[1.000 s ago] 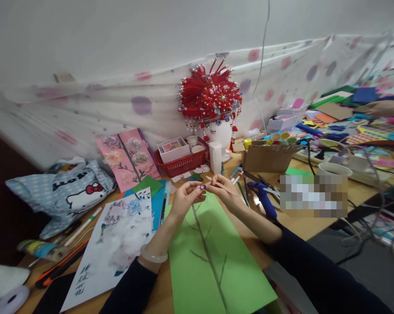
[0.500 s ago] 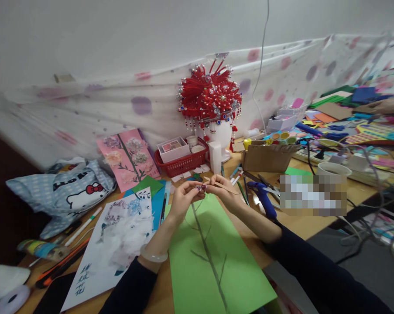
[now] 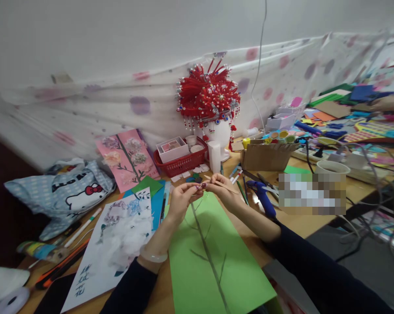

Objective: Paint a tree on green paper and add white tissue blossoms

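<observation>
Little changed; work stays put.
Over the green sheet [image 3: 197,261], the right hand [image 3: 228,195]'s fingers grasp a wooden stick [image 3: 228,188]; cannot tell what the left hand [image 3: 180,203]'s hold.

Dim, diffuse light leaves the wall [image 3: 125,35] grey and softly shades the green sheet [image 3: 239,266]. Lens distortion stretches the edges; pixelation masks one patch at the desk [image 3: 290,224].

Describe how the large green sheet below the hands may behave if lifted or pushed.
The green sheet is probably light, since it looks thin. Being broad, it may bend if held by one corner. Lying flat, it seems unlikely to tip.
</observation>
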Demonstrator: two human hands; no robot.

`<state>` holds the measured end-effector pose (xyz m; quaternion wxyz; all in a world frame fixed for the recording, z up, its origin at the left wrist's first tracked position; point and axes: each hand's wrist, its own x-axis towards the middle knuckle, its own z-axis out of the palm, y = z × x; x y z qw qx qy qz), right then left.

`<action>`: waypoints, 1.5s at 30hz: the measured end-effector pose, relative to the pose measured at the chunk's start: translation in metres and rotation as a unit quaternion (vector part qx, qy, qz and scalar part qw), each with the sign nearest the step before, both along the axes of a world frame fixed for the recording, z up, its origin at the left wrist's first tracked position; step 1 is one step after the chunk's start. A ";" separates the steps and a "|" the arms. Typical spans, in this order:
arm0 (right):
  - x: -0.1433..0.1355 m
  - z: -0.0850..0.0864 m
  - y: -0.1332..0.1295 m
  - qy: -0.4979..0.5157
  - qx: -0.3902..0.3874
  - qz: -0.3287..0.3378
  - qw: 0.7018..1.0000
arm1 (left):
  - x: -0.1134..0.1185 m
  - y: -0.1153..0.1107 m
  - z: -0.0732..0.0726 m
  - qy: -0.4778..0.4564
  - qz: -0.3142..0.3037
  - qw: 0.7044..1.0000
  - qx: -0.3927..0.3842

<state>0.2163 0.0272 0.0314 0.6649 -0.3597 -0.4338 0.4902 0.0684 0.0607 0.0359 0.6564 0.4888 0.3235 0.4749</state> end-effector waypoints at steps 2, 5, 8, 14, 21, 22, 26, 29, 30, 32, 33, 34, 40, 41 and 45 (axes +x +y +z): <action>0.000 0.001 -0.001 -0.006 0.004 -0.004 1.000 | 0.001 0.001 -0.001 0.001 0.012 1.000 0.006; 0.000 0.001 -0.002 -0.018 0.006 -0.015 1.000 | 0.000 0.001 -0.001 0.002 0.020 1.000 0.019; 0.000 0.000 -0.002 -0.042 -0.010 -0.026 0.999 | -0.001 -0.001 0.001 0.012 0.011 0.999 0.044; 0.001 -0.003 0.002 -0.058 -0.006 -0.035 0.998 | -0.002 -0.003 0.003 0.048 0.004 0.996 0.081; 0.000 -0.009 0.005 -0.090 0.031 -0.070 0.993 | -0.004 0.004 -0.003 0.097 0.017 0.992 0.083; 0.001 -0.009 0.005 -0.105 0.039 -0.076 0.991 | -0.005 0.006 -0.003 0.111 0.018 0.990 0.090; 0.006 -0.003 0.003 -0.141 0.056 -0.134 0.979 | -0.011 0.018 0.002 0.281 -0.016 0.943 0.178; 0.010 0.002 0.003 -0.117 0.046 -0.178 0.976 | -0.010 0.033 0.012 0.395 -0.053 0.885 0.241; 0.011 0.003 0.003 -0.109 0.038 -0.185 0.976 | -0.008 0.038 0.015 0.418 -0.059 0.869 0.257; 0.012 0.003 0.004 -0.106 0.022 -0.187 0.976 | -0.001 0.049 0.020 0.460 -0.077 0.836 0.290; 0.013 0.003 0.004 -0.110 0.018 -0.184 0.976 | 0.003 0.054 0.021 0.478 -0.088 0.820 0.302; 0.013 0.003 0.004 -0.115 0.018 -0.181 0.977 | 0.007 0.058 0.021 0.494 -0.100 0.805 0.313; 0.015 0.003 0.005 -0.118 0.038 -0.183 0.975 | 0.022 0.072 0.009 0.563 -0.146 0.732 0.354; 0.015 0.002 0.006 -0.124 0.038 -0.184 0.974 | 0.022 0.072 0.007 0.570 -0.150 0.725 0.357; 0.016 -0.006 0.011 -0.152 0.048 -0.176 0.971 | 0.022 0.073 0.005 0.588 -0.159 0.704 0.366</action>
